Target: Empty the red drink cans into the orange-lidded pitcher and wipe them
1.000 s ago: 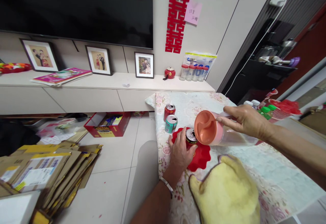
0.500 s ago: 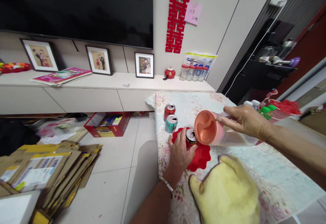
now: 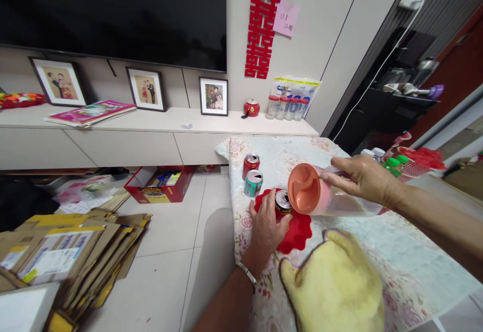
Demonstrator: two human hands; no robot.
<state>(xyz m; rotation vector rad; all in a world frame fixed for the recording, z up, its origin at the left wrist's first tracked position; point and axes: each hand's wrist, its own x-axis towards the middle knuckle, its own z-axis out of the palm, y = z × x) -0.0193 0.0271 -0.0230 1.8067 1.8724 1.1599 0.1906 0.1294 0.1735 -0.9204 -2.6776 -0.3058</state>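
Note:
My left hand (image 3: 267, 224) is wrapped round an opened dark red can (image 3: 283, 203), which stands on a red scalloped tray (image 3: 296, 239). By its handle, my right hand (image 3: 362, 178) grips a clear pitcher (image 3: 345, 202) with a coral-pink lid (image 3: 305, 189). The pitcher lies tilted on its side, lid toward the left, its rim close beside the can's top. Whether liquid is running out between them I cannot tell. Just behind the tray stand an opened teal can (image 3: 254, 183) and an opened red can (image 3: 251, 165).
A yellow plush cloth (image 3: 337, 281) lies at the table's near side. Bottles with green caps (image 3: 394, 165) and a pink basket (image 3: 418, 167) stand at the right. Flattened cardboard (image 3: 94, 251) and a red box (image 3: 160, 185) are on the floor at left.

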